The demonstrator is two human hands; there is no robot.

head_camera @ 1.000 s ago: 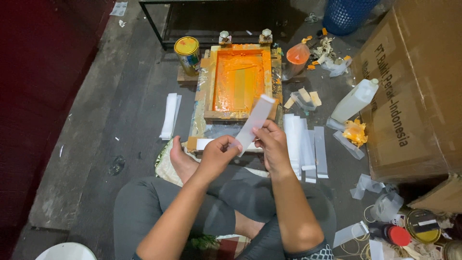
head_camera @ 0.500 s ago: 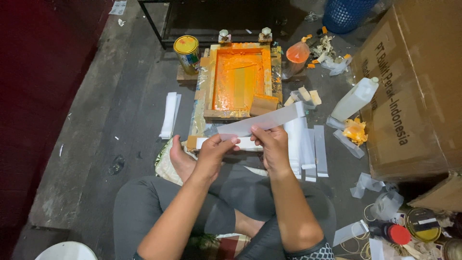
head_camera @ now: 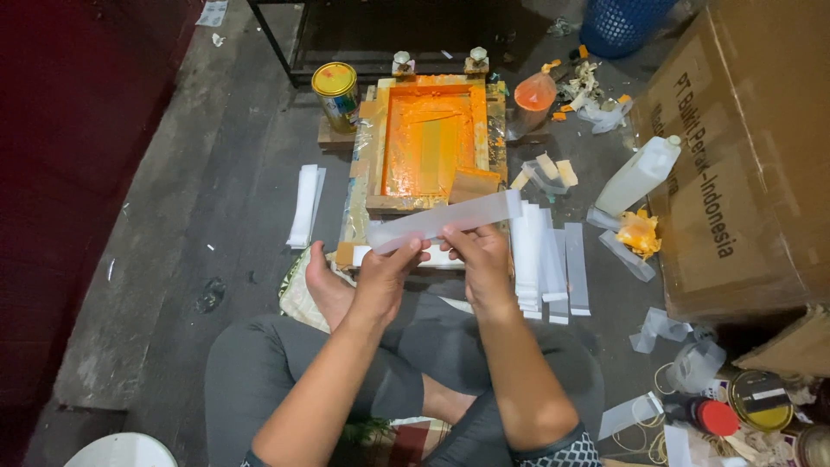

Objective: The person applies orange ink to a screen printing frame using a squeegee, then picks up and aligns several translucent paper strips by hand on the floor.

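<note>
I sit cross-legged on the floor. Both hands hold one long translucent white plastic strip [head_camera: 445, 220] nearly level in front of me. My left hand [head_camera: 386, 275] pinches its left end and my right hand [head_camera: 478, 256] grips it near the middle. Just beyond the strip lies a wooden screen-printing frame [head_camera: 432, 138] coated with orange ink, with a brown squeegee piece [head_camera: 474, 183] resting at its near right corner. My bare foot [head_camera: 324, 285] rests below the frame's left corner.
A pile of white strips [head_camera: 545, 255] lies right of my hands, another stack [head_camera: 304, 206] to the left. A yellow-lidded tin [head_camera: 335, 90], a white bottle [head_camera: 638, 175], a cardboard box [head_camera: 735, 147], a blue basket [head_camera: 629, 19], tins and scraps crowd the right side.
The strip swung from standing tilted upward to lying almost horizontal between my hands. My hands stayed in nearly the same place above my lap.
</note>
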